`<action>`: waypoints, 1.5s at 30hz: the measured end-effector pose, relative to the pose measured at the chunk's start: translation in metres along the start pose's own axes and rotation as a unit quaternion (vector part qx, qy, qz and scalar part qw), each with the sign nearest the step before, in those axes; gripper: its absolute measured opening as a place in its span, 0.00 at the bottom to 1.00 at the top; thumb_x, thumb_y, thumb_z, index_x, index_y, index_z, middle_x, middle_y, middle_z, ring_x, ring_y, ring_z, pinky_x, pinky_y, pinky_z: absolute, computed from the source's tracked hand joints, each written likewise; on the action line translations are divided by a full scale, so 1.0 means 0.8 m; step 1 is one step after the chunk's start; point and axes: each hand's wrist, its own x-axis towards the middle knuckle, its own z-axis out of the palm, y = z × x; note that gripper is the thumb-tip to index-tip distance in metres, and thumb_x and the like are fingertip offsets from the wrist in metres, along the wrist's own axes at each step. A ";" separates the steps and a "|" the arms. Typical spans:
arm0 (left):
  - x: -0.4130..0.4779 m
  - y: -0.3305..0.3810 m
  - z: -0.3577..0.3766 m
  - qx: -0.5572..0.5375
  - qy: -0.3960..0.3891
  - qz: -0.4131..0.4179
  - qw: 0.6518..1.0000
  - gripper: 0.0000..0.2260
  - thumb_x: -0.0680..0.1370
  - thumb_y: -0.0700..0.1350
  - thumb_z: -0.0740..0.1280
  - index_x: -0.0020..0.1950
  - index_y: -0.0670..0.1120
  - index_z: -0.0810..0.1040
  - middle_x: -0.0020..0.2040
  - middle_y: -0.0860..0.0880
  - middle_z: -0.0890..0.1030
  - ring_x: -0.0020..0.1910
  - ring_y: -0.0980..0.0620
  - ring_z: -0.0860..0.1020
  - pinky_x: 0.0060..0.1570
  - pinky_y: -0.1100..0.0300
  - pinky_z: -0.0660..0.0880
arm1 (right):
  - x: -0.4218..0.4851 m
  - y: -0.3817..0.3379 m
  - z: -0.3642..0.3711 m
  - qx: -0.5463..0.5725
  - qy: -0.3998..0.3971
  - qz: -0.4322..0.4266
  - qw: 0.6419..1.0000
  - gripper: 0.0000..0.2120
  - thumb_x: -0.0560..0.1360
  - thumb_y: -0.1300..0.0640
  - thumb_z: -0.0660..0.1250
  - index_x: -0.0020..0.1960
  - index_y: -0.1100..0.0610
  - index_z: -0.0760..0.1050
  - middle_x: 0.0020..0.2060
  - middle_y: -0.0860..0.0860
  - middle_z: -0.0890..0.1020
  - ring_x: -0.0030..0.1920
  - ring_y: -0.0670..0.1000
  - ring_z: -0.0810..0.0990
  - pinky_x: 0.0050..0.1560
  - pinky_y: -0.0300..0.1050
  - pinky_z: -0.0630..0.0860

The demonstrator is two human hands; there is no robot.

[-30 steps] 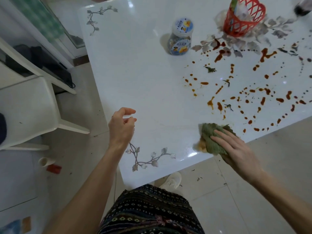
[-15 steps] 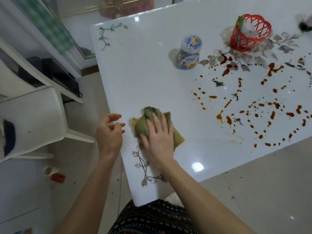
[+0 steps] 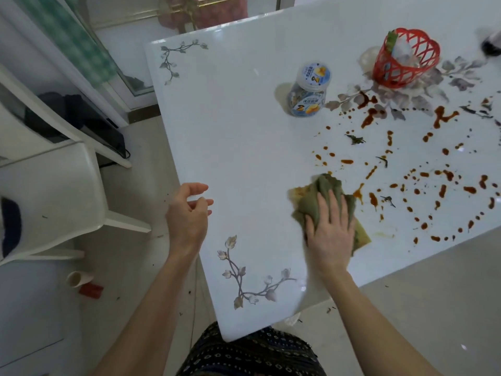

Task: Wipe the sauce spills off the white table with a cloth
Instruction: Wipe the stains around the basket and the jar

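A glossy white table point(image 3: 238, 147) with printed leaf sprigs fills the middle of the view. Reddish-brown sauce spills point(image 3: 423, 183) are scattered in drops and streaks over its right half. My right hand point(image 3: 332, 229) presses flat on a crumpled green cloth point(image 3: 322, 194), which lies on the table at the left fringe of the spills and shows an orange stain at its edges. My left hand point(image 3: 188, 213) hovers at the table's left edge with fingers loosely curled, holding nothing.
A clear snack jar with a blue lid point(image 3: 309, 90) stands behind the spills. A red lattice basket point(image 3: 404, 61) sits at the back right. A white plastic chair point(image 3: 54, 196) stands left of the table. A small cup and red cap point(image 3: 81, 282) lie on the floor.
My right hand has swept the cloth from the table's front right edge to the left, then back right towards the spills. A faint smear remains near the front edge. My left hand barely moved.
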 end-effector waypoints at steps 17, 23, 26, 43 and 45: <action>-0.018 0.014 0.055 0.034 -0.079 0.028 0.996 0.11 0.77 0.33 0.59 0.51 0.46 0.77 0.52 0.48 0.79 0.43 0.56 0.81 0.39 0.63 0.79 | -0.043 0.004 -0.001 -0.065 -0.036 -0.094 0.993 0.30 0.78 0.32 0.51 0.79 0.39 0.57 0.79 0.48 0.59 0.79 0.62 0.51 0.70 0.78 0.49; -0.029 0.015 0.077 0.035 -0.101 0.038 0.994 0.12 0.76 0.33 0.58 0.50 0.46 0.77 0.53 0.47 0.79 0.41 0.58 0.82 0.38 0.63 0.79 | -0.056 0.044 -0.009 -0.033 0.007 -0.025 0.999 0.31 0.79 0.36 0.51 0.79 0.48 0.61 0.78 0.51 0.61 0.79 0.58 0.54 0.73 0.68 0.56; -0.039 0.014 0.089 0.049 -0.123 0.042 0.990 0.13 0.75 0.32 0.57 0.49 0.47 0.77 0.53 0.46 0.78 0.40 0.58 0.82 0.40 0.59 0.80 | -0.091 0.059 -0.012 -0.033 0.000 -0.148 0.989 0.30 0.80 0.37 0.54 0.78 0.49 0.63 0.78 0.51 0.62 0.79 0.58 0.55 0.73 0.66 0.58; -0.088 0.032 0.164 0.151 -0.189 0.128 0.962 0.11 0.73 0.34 0.63 0.50 0.46 0.77 0.50 0.48 0.78 0.47 0.47 0.80 0.47 0.47 0.79 | -0.011 0.201 -0.042 -0.009 0.004 -0.084 0.996 0.31 0.81 0.35 0.46 0.78 0.49 0.62 0.78 0.51 0.63 0.78 0.55 0.55 0.76 0.61 0.50; -0.098 0.035 0.169 0.156 -0.179 0.123 0.964 0.10 0.74 0.34 0.63 0.50 0.46 0.77 0.51 0.47 0.78 0.46 0.48 0.80 0.48 0.48 0.79 | -0.014 0.193 -0.042 0.001 0.022 -0.042 0.999 0.31 0.80 0.36 0.50 0.78 0.49 0.63 0.77 0.52 0.64 0.78 0.56 0.55 0.77 0.61 0.48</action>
